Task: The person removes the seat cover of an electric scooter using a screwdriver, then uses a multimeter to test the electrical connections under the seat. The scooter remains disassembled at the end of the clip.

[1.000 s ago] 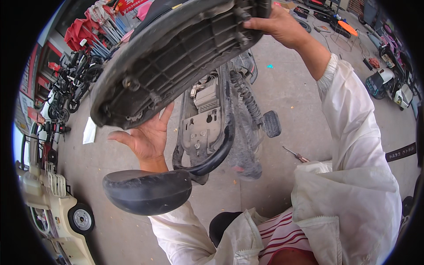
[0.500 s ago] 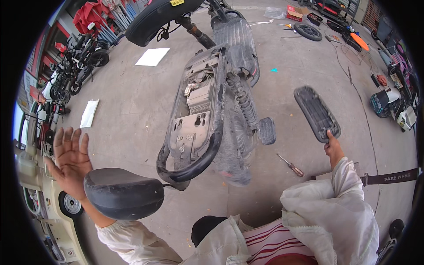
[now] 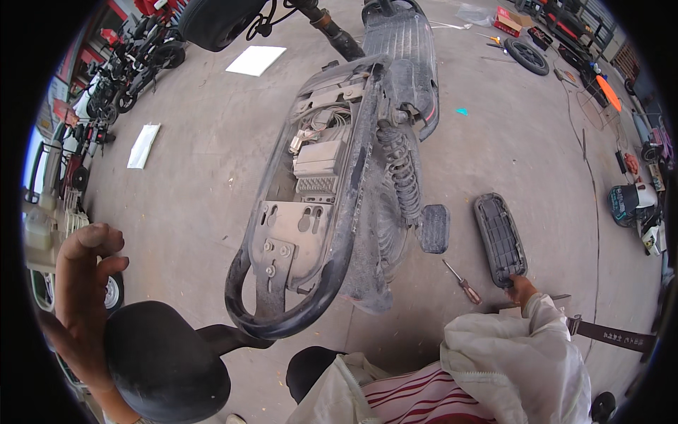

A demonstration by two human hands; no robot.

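Note:
My right hand (image 3: pixel 521 289) grips the lower end of an oblong black plastic cover (image 3: pixel 499 237), its ribbed underside facing up. Empty, my left hand (image 3: pixel 83 286) is raised with bent fingers, beside the rounded black backrest pad (image 3: pixel 166 360). Between my hands stands a dusty electric scooter. Its open rear compartment (image 3: pixel 316 159) shows a grey box, wires and a bolted metal plate (image 3: pixel 282 233). A black tubular grab rail (image 3: pixel 321 314) curves around the near end. To the right of that are a coil spring (image 3: pixel 402 169) and a small footrest-like pad (image 3: pixel 435 228).
On the floor near the cover lies a screwdriver (image 3: pixel 463 284). White sheets (image 3: pixel 256 61) lie to the left, and parked motorbikes (image 3: pixel 131 71) line the far left. A loose tyre (image 3: pixel 527 56), a red box (image 3: pixel 508 22), a cable and an orange stool (image 3: pixel 607 93) are at the right.
My right hand has brought the cover lower and nearer to me. My left hand has moved down and its fingers have curled. The view has shifted closer over the scooter.

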